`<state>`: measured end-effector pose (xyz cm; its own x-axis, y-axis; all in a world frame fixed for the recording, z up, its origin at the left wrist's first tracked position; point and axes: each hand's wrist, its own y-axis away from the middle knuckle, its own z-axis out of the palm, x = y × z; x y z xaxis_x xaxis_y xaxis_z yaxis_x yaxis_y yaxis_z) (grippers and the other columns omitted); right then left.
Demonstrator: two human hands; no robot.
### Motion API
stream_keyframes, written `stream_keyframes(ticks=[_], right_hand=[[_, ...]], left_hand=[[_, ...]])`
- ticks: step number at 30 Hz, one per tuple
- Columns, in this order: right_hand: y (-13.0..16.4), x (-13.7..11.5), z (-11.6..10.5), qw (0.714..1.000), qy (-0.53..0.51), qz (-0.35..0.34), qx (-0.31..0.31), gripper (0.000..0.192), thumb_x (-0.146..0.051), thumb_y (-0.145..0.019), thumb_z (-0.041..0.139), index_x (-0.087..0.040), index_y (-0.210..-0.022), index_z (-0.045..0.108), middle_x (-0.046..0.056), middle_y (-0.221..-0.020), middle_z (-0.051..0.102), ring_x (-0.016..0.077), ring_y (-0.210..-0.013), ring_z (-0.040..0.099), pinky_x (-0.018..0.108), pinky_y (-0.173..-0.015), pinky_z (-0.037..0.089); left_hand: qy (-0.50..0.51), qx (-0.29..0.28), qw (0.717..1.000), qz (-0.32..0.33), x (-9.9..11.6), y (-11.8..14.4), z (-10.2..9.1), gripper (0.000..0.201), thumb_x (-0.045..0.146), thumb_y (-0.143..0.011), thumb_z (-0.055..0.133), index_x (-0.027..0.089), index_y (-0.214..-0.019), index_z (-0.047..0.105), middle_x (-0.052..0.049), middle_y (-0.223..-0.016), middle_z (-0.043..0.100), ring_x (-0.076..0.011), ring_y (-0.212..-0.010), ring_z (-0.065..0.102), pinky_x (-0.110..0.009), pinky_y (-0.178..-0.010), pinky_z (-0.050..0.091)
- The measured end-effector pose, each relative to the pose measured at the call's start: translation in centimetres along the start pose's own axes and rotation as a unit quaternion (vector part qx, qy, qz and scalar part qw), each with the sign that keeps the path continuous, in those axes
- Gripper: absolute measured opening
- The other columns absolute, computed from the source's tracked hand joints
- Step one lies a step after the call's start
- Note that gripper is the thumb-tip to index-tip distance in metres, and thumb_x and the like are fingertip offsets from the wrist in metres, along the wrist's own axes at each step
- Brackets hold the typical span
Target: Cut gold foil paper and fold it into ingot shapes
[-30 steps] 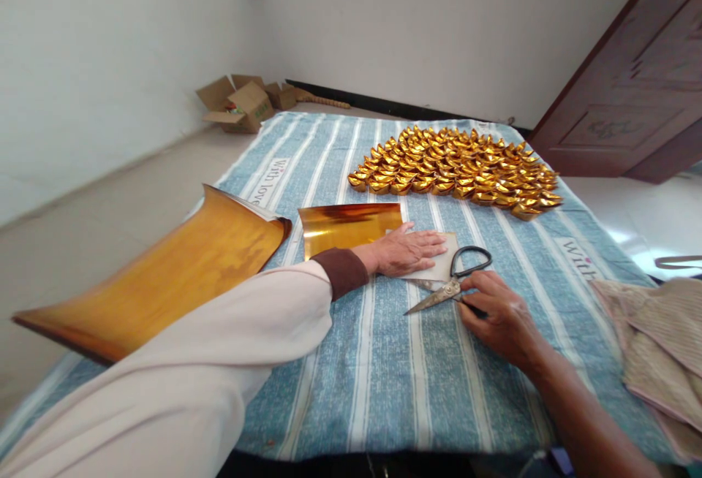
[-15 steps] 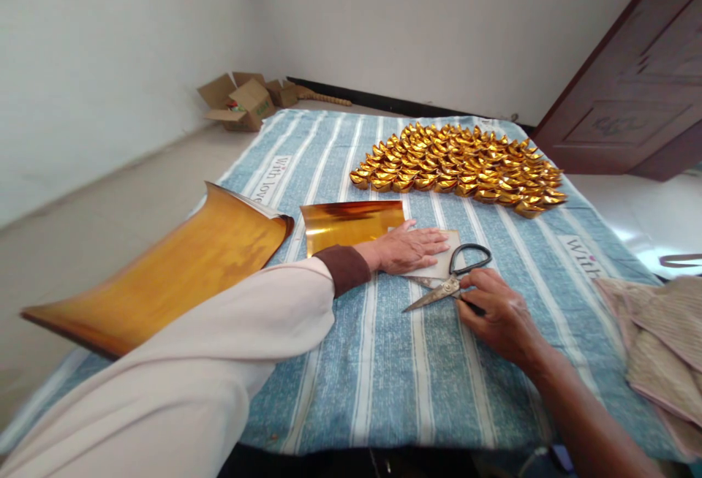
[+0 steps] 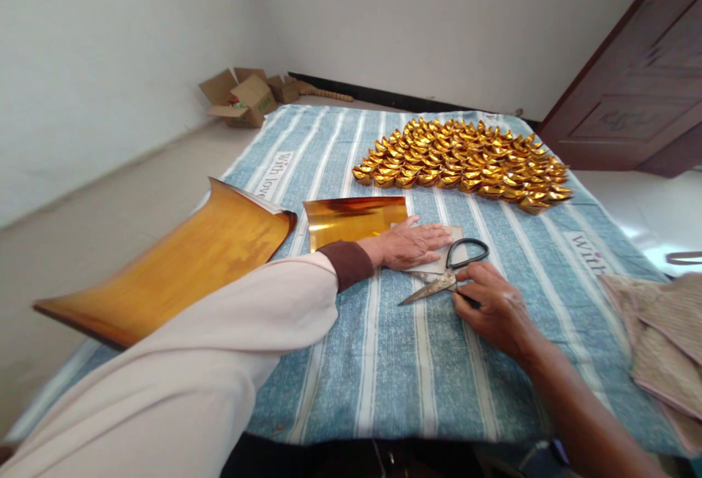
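My left hand (image 3: 411,243) lies flat, fingers stretched out, on a small pale sheet of paper (image 3: 459,250). Under its wrist side is a piece of shiny gold foil paper (image 3: 351,218). My right hand (image 3: 493,310) grips a pair of black-handled scissors (image 3: 445,278) by one handle loop, with the other loop standing free. The scissors' blades are spread: one points left over the cloth, the other lies along the pale sheet's near edge, its tip hard to make out.
A large stack of gold foil sheets (image 3: 180,262) overhangs the left table edge. Many folded gold paper ingots (image 3: 461,164) fill the back right of the striped tablecloth (image 3: 340,368). A brown cloth (image 3: 658,332) lies at right; cardboard boxes (image 3: 249,101) stand on the floor behind.
The view has shifted slightly. My right hand and the scissors have moved a little left, closer to my left hand, which stays flat on the pale sheet.
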<state>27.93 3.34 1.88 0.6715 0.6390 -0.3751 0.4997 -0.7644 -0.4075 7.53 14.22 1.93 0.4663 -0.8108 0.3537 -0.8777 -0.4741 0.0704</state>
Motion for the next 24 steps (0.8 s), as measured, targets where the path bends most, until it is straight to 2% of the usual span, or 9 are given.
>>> stream_keyframes(ticks=[3,8,14,19,24], right_hand=[[-0.2,-0.2,0.3,1.000,0.006,0.003,-0.002,0.021,-0.015,-0.084,0.054,-0.019,-0.065,0.062,0.007,-0.085,0.064,0.0207,-0.087,0.055,0.033,-0.076,0.048],[0.0,-0.5,0.2,1.000,-0.003,0.002,-0.008,0.021,-0.013,-0.084,0.053,-0.019,-0.065,0.061,0.006,-0.084,0.063,0.0198,-0.086,0.055,0.032,-0.077,0.048],[-0.2,-0.7,0.4,1.000,0.003,0.008,-0.005,0.020,-0.015,-0.083,0.055,-0.018,-0.066,0.062,0.007,-0.086,0.063,0.0205,-0.087,0.055,0.033,-0.077,0.048],[0.2,-0.6,0.1,1.000,0.002,0.017,-0.003,0.019,-0.014,-0.084,0.054,-0.018,-0.067,0.063,0.006,-0.084,0.063,0.0196,-0.085,0.055,0.032,-0.075,0.047],[1.3,-0.4,-0.9,1.000,-0.009,0.024,0.013,0.021,-0.014,-0.084,0.053,-0.019,-0.066,0.063,0.005,-0.080,0.062,0.0183,-0.081,0.055,0.031,-0.073,0.048]], left_hand=[[0.010,0.015,1.000,0.006,0.1,0.0,0.0,0.054,0.037,-0.097,0.033,0.027,-0.149,0.023,-0.003,-0.157,0.022,-0.0235,-0.144,0.019,-0.054,-0.112,0.006],[0.007,0.003,1.000,0.000,0.3,0.0,-0.2,0.052,0.036,-0.097,0.031,0.025,-0.148,0.024,-0.004,-0.157,0.023,-0.0223,-0.144,0.018,-0.055,-0.112,0.006],[0.016,0.016,1.000,-0.003,0.1,-0.1,0.0,0.054,0.035,-0.096,0.034,0.024,-0.148,0.026,-0.004,-0.156,0.026,-0.0250,-0.143,0.021,-0.056,-0.111,0.007],[0.003,-0.010,1.000,-0.009,0.0,0.0,-0.1,0.052,0.038,-0.098,0.028,0.026,-0.148,0.025,-0.003,-0.157,0.022,-0.0206,-0.145,0.015,-0.052,-0.113,0.004],[-0.006,-0.033,0.999,-0.022,0.2,0.1,-0.5,0.053,0.038,-0.098,0.025,0.020,-0.148,0.026,-0.006,-0.157,0.023,-0.0199,-0.145,0.015,-0.052,-0.113,0.003]])
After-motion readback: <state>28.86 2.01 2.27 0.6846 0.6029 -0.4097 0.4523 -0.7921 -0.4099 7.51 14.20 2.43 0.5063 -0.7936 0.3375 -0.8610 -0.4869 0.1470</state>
